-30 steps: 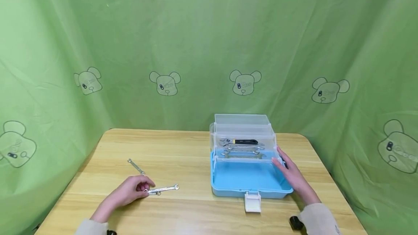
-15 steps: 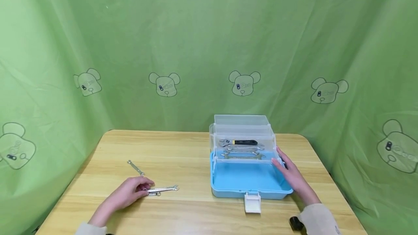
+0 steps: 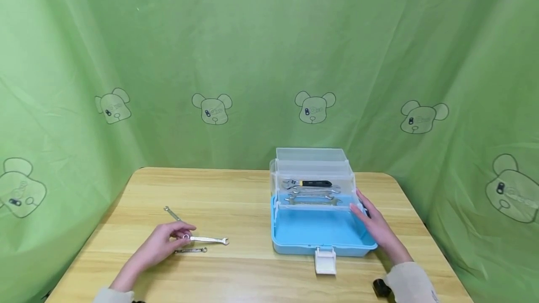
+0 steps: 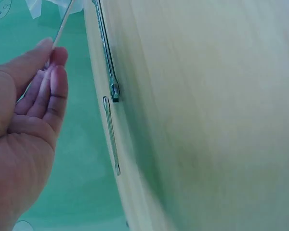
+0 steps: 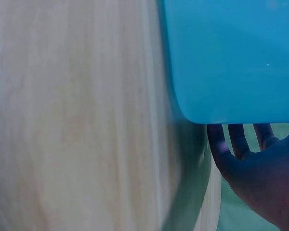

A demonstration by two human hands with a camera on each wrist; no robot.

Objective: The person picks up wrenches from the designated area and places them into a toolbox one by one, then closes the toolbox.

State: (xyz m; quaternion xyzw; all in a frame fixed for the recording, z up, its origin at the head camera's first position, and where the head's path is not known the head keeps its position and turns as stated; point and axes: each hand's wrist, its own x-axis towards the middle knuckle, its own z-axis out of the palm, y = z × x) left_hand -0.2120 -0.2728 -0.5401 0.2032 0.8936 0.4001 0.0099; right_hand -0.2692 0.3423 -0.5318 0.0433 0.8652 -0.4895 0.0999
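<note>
Green cloth printed with bear heads (image 3: 261, 50) hangs behind and around the wood-grained bench (image 3: 252, 214). On its right stands an open blue toolbox (image 3: 349, 250), with raised clear trays (image 3: 313, 168) at the back. Against the toolbox's right side rests the right hand (image 3: 379, 226), fingers extended, thumb at a tray corner. Well apart, at left, the left hand (image 3: 156, 246) pinches a silver wrench (image 3: 208, 240) by one end, clear of the bench. A black-handled adjustable wrench (image 3: 316, 183) and several open-ended wrenches (image 3: 313, 195) lie in the trays. Two smaller wrenches (image 3: 193, 250) lie on the bench near the left hand.
</note>
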